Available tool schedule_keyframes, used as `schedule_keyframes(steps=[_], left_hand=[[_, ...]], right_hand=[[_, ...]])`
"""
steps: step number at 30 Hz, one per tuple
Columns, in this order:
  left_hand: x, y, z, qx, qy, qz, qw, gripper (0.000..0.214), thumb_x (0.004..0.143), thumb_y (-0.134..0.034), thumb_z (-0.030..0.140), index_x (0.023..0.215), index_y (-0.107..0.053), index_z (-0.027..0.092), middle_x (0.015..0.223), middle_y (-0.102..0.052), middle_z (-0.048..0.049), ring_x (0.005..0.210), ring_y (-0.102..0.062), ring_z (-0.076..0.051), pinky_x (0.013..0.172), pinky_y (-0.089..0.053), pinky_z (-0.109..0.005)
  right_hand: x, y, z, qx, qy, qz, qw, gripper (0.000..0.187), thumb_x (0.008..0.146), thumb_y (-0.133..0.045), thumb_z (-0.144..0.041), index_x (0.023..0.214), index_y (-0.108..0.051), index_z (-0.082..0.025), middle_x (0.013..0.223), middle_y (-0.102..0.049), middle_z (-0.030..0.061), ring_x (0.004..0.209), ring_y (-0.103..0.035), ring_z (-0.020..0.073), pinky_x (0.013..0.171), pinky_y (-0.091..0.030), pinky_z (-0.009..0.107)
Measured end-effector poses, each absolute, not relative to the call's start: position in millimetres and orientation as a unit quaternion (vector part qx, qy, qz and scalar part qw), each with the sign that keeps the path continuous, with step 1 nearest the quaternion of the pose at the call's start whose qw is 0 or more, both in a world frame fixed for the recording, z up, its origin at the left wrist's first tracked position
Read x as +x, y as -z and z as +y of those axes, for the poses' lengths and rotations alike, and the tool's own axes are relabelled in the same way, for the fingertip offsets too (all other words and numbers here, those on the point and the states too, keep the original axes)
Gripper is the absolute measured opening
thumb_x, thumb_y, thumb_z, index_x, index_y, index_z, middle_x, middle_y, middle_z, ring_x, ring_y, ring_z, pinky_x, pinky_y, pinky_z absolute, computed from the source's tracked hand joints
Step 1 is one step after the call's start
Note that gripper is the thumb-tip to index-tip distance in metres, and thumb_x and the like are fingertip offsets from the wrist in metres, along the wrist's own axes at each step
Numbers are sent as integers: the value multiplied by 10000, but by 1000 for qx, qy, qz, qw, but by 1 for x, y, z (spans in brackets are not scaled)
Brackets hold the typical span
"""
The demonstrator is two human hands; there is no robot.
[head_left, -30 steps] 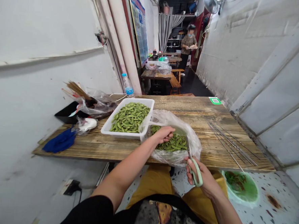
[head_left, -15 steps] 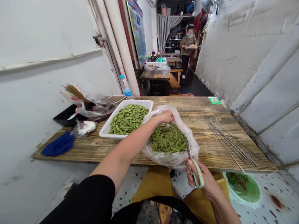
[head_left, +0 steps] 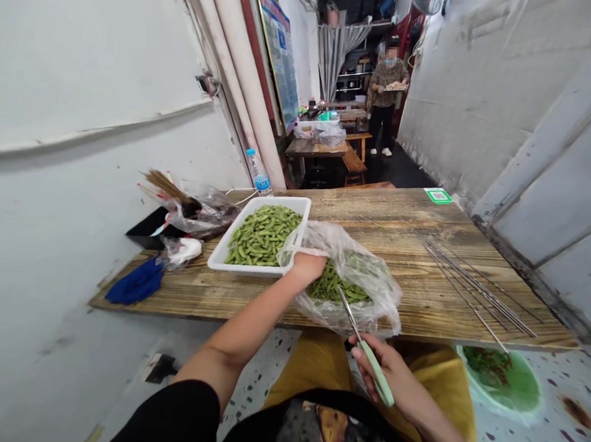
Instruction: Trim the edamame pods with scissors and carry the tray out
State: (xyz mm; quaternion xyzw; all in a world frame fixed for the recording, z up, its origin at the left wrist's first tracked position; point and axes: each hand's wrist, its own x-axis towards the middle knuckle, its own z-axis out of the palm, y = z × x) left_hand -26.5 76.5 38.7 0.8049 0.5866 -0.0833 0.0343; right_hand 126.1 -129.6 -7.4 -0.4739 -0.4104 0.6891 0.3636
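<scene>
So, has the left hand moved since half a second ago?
Yes. The left hand pulled back toward the person, from the plastic bag's far rim to its near edge beside the white tray's near right corner.

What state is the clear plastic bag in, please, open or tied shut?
Open: the plastic bag's mouth gapes, the left hand sits at its rim, and green pods show inside.

Left hand (head_left: 307, 266) reached out ahead, right hand (head_left: 386, 376) kept close to the body, both closed in a grip.
The bare left forearm (head_left: 248, 331) stretches forward and up, elbow almost straight, and that hand sits knuckles-up with the fingers bunched together. The right forearm (head_left: 437, 433) comes in from the lower right. Its hand is lower and nearer, with the fingers curled tight.
</scene>
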Motion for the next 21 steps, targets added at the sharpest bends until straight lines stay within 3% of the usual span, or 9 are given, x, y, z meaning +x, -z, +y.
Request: schedule_keyframes(steps=[4, 7, 10, 12, 15, 18, 21], left_hand=[[-23, -38, 72, 800, 71, 595, 32, 313, 834, -444, 150, 1079, -623, 74, 1073, -635, -220, 1030, -594, -334, 799, -482, -419], [-31, -34, 66, 815, 22, 576, 57, 290, 863, -410, 197, 1002, -642, 92, 1058, -640, -192, 1011, -593, -287, 825, -458, -367], [-42, -28, 59, 815, -64, 514, 262, 229, 849, -456, 277, 777, -621, 135, 769, -644, -76, 712, -590, -167, 654, -439, -254], [-49, -25, 53, 745, -112, 479, 450, 221, 817, -511, 344, 714, -551, 153, 594, -538, 9, 464, -433, -82, 479, -335, -205], [-56, -19, 44, 612, -159, 450, 630, 315, 729, -613, 460, 710, -481, 174, 472, -363, 89, 355, -201, -31, 398, -159, -190], [-60, -14, 37, 579, -187, 444, 658, 365, 668, -660, 497, 712, -495, 174, 429, -292, 112, 360, -165, -30, 409, -139, -192], [-64, -12, 31, 645, -224, 489, 544, 295, 688, -631, 441, 725, -584, 152, 506, -478, 49, 419, -324, -57, 452, -246, -198]], right_hand=[[126, 12, -129, -484, -683, -406, 366, 506, 745, -605, -590, 1019, -472, -187, 517, -357, -119, 376, -326, 49, 327, -333, 168], [126, 13, -126, -491, -679, -409, 361, 518, 730, -605, -606, 1009, -473, -189, 508, -355, -120, 369, -324, 55, 327, -341, 179], [126, 12, -118, -499, -665, -424, 359, 539, 716, -600, -627, 1005, -481, -187, 516, -352, -116, 373, -325, 61, 335, -339, 192], [128, 11, -113, -511, -636, -457, 354, 511, 741, -575, -621, 999, -502, -185, 509, -359, -107, 383, -341, 72, 359, -344, 205], [131, 9, -107, -527, -561, -540, 342, 430, 788, -560, -568, 975, -556, -181, 597, -500, -40, 536, -491, 124, 535, -446, 259], [133, 7, -105, -522, -509, -604, 321, 420, 813, -551, -538, 1022, -570, -174, 857, -609, 34, 818, -558, 193, 789, -449, 321], [132, 5, -105, -515, -514, -609, 315, 427, 830, -532, -532, 1052, -569, -169, 939, -614, 52, 885, -549, 202, 835, -429, 323]])
